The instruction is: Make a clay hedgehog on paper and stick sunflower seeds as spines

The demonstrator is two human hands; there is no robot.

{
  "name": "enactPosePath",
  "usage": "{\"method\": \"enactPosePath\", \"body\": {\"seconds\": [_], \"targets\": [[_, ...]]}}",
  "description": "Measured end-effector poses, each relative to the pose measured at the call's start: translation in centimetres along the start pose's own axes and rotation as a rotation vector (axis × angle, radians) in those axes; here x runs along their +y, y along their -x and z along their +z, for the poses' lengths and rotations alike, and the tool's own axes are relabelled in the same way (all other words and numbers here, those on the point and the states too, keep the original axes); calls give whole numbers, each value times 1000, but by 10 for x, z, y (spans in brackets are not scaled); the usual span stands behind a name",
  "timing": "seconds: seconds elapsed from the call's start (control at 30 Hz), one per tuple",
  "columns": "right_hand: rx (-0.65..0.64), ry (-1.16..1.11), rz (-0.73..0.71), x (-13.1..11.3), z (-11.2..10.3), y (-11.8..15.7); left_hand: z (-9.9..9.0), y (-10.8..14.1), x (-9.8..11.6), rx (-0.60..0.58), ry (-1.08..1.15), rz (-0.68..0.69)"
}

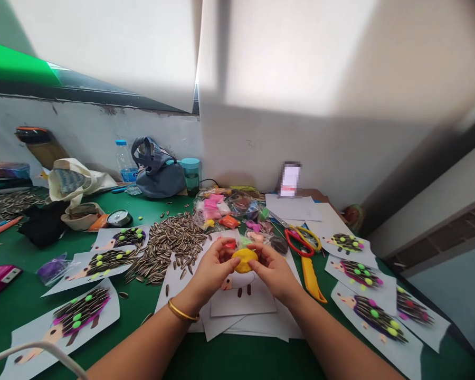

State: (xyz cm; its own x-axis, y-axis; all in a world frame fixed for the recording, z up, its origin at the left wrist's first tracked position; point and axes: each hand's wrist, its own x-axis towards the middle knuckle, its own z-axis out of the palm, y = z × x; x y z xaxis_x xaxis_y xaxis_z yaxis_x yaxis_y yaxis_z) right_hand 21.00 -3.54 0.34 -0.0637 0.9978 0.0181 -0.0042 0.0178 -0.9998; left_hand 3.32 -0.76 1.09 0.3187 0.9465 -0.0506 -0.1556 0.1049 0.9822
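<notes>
a green counter (pixel 237 359) spreads beneath everything. two bare forearms reach in from the near edge and slant inward, the left forearm (pixel 154 338) with one gold bracelet (pixel 182 311) at its wrist, the right forearm (pixel 332 332) bare. the left hand (pixel 216 269) and right hand (pixel 275 269) meet in the middle, thumbs toward the person and fingers bent behind; both hands are grasping the same yellow piece by its opposite edges.

below it lies a white sheet (pixel 221 309) on more paper, its drawing partly covered by the hands, with two dark brown legs showing. the yellow piece (pixel 244 260), held over that drawing, is flat, roughly oval, bright and soft-looking like clay.

counted from the big things down: one blue-grey handbag (pixel 160 174) and one cream bag (pixel 91 179) at the back; seven seed-covered hedgehog pictures, three at left (pixel 83 316) and four at right (pixel 376 316); one blue-capped bottle (pixel 122 163); one teal-lidded jar (pixel 191 177); one upright phone (pixel 290 179), blurred; one purple packet (pixel 53 270); and striped seeds (pixel 170 243), heaped too thickly to count.
</notes>
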Motion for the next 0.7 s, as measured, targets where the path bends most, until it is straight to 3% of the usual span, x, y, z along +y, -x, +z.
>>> {"method": "enactPosePath", "body": {"seconds": [0.13, 0.3, 0.7], "targets": [[-34, 93, 0, 2, -5, -2, -3, -2, 3, -45, -91, -24], [-32, 238, 30, 8, -7, -3, -10, -3, 6, -114, -255, -146], [-37, 577, -4, 15, -4, -3, -21, -14, -11, -106, -659, -56]]}}
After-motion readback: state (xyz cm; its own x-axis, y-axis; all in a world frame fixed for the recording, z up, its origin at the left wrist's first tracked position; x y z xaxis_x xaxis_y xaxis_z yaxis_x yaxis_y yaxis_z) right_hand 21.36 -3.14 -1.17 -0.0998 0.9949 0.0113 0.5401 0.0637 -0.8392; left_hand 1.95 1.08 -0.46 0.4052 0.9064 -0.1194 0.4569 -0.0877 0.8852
